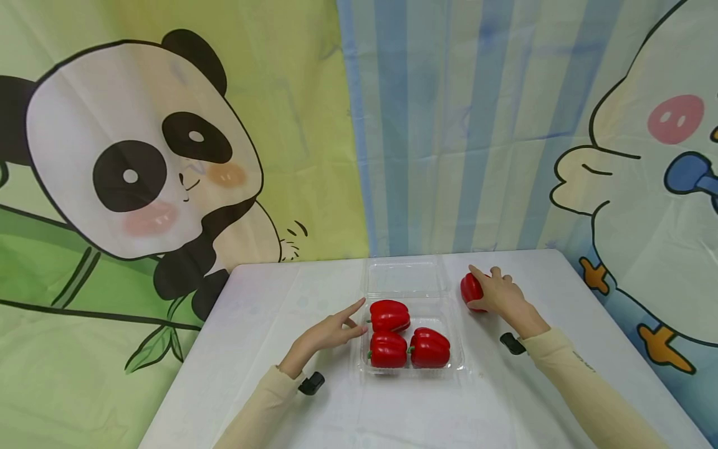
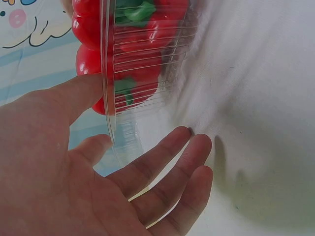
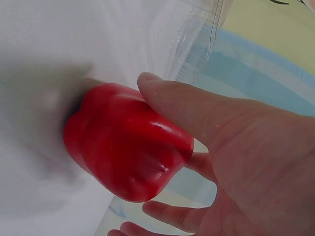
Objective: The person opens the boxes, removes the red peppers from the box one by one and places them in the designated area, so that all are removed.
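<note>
Sleeves: the cream left sleeve point(image 1: 255, 408) and right sleeve point(image 1: 594, 393) are lying nearest the head camera, along the bottom of the frame.
Backdrop: a printed curtain point(image 1: 308, 156) is filling the upper frame, showing a panda at left.
Tabletop: a white table point(image 1: 269, 296) is spreading across the lower middle.
Container: a clear clamshell point(image 1: 430, 313) is sitting at lower centre, its lid point(image 1: 406, 277) lying back above it; its thin plastic is looking light and bendy, so the rim is probably the place to steady it.
Packed peppers: three red peppers point(image 1: 430, 349) are occupying the tray's upper left, lower left and lower right.
Right hand: the right hand point(image 1: 502, 294) is holding another pepper, thumb along one side, fingers behind.
Left hand: the left hand point(image 1: 328, 333) is resting by the container's left rim, one fingertip apparently touching, fingers loosely spread and gripping nothing.
Held pepper: this red pepper point(image 3: 128, 147) is sitting right of the container; whether it is touching the table, I cannot tell. Its glossy skin is looking firm and slightly slippery, its weight probably light; thumb and fingers opposed across its widest part should be enough.
Stems: green stems point(image 1: 369, 355) are pointing leftward.
</note>
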Action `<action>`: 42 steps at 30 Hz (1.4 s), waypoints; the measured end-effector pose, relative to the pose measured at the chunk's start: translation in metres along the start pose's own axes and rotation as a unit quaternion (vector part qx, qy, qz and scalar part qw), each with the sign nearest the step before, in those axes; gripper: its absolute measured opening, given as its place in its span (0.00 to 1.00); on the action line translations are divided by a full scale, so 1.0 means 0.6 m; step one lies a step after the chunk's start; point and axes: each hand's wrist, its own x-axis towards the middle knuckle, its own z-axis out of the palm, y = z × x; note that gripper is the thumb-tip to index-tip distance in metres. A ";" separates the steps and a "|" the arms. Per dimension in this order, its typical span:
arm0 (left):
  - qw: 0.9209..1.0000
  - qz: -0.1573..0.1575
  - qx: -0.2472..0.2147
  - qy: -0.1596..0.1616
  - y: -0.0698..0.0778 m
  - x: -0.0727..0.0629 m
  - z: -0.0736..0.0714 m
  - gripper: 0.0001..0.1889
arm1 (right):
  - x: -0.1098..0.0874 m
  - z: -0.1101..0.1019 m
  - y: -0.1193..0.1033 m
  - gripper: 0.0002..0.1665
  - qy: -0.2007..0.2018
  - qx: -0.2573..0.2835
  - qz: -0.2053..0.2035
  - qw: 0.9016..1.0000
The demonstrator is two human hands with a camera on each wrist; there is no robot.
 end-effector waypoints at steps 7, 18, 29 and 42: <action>1.000 0.001 0.005 0.000 0.000 0.001 0.001 0.40 | 0.001 0.002 -0.001 0.55 -0.005 0.004 0.004 1.000; 1.000 -0.001 -0.003 -0.002 -0.001 0.000 0.001 0.41 | -0.002 -0.003 -0.006 0.53 -0.002 0.004 -0.009 1.000; 1.000 0.003 -0.002 -0.003 -0.004 0.001 0.001 0.41 | -0.005 -0.005 -0.007 0.52 0.004 -0.001 -0.022 1.000; 1.000 0.003 -0.003 -0.005 -0.003 0.001 0.000 0.41 | -0.010 -0.012 -0.021 0.51 0.021 0.000 -0.040 0.999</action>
